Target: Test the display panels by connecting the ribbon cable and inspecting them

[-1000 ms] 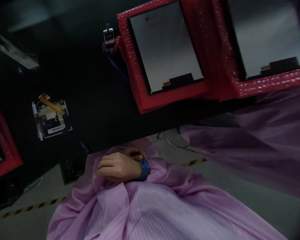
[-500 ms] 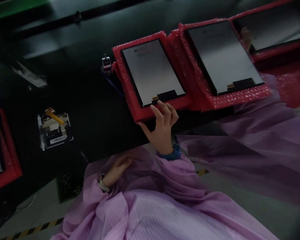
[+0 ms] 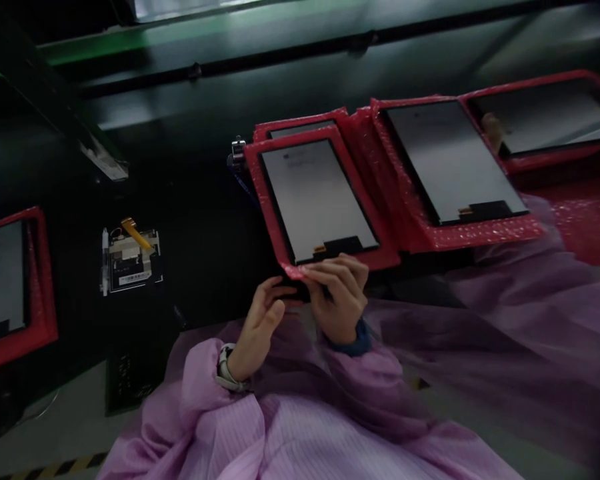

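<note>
My right hand (image 3: pixel 337 297) is closed on the front edge of a red bubble-wrap bag (image 3: pixel 280 250), its thumb underneath and its fingers on top. On that bag lies a grey display panel (image 3: pixel 320 200) with a black strip and a small gold connector at its near edge. Behind it the edge of another display panel (image 3: pixel 303 129) shows on red wrap beneath. My left hand (image 3: pixel 260 323) is just left of the bag's near corner, fingers apart and slightly bent, holding nothing; whether its fingertips touch the bag is unclear.
To the right, more panels (image 3: pixel 455 160) lie on red wrap, beside another person's purple sleeve (image 3: pixel 505 287). A small panel with an orange ribbon cable (image 3: pixel 137 235) lies at left, beyond it another wrapped panel (image 3: pixel 3 273). A metal clip (image 3: pixel 237 153) is behind my bag.
The top bag with its panel has slid toward me, uncovering the panel edge behind it. My right hand has closed on its edge. My left hand has risen from my lap to the bag's corner.
</note>
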`<state>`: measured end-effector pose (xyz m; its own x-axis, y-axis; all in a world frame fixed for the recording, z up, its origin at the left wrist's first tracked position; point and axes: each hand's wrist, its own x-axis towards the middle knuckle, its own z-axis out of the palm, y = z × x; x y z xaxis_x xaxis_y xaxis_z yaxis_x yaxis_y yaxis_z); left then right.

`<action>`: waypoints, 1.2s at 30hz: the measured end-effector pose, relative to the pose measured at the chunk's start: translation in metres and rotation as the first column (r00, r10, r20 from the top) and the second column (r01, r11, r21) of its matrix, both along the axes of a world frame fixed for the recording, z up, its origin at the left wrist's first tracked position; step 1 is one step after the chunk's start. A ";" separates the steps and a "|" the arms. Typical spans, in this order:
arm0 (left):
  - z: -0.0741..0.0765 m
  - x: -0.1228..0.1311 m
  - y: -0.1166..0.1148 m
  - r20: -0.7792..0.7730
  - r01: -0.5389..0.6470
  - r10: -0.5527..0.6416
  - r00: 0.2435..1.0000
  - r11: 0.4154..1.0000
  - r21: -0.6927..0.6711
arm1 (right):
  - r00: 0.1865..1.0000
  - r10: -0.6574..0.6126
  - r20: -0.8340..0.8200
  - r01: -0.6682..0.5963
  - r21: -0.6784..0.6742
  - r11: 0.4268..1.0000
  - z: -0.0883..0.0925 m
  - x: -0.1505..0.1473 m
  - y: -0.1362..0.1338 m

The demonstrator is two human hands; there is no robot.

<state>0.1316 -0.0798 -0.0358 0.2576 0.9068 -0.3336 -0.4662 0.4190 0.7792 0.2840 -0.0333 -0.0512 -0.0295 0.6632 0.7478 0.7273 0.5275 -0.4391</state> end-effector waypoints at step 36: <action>0.025 -0.110 -0.005 -0.812 0.282 0.580 -0.072 0.792 0.541 | 0.780 -0.070 -0.622 -0.459 -0.644 0.611 -0.022 -0.042 -0.002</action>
